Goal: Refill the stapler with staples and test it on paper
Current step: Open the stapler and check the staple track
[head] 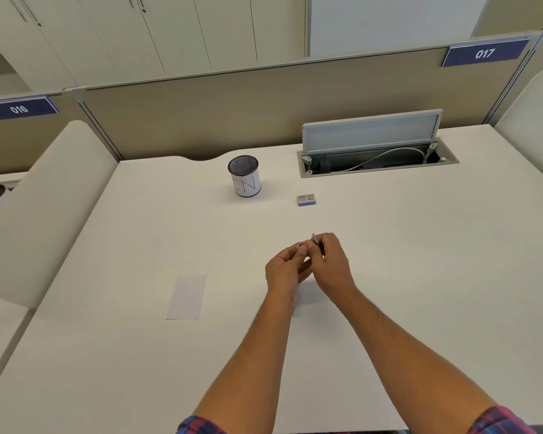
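Both my hands meet above the middle of the white desk (420, 277). My right hand (334, 264) pinches a small grey metal piece (314, 238), seemingly a strip of staples, whose tip sticks up above the fingers. My left hand (284, 269) curls its fingers against the same spot, thumb on top; what it holds is hidden. A small blue-and-grey staple box (306, 200) lies farther back on the desk. A slip of white paper (187, 297) lies flat to the left of my hands. No stapler body shows plainly.
A mesh pen cup (244, 177) with a white label stands at the back centre. Behind the staple box an open cable hatch (376, 158) has its lid raised. Partitions wall the desk at the back and on both sides.
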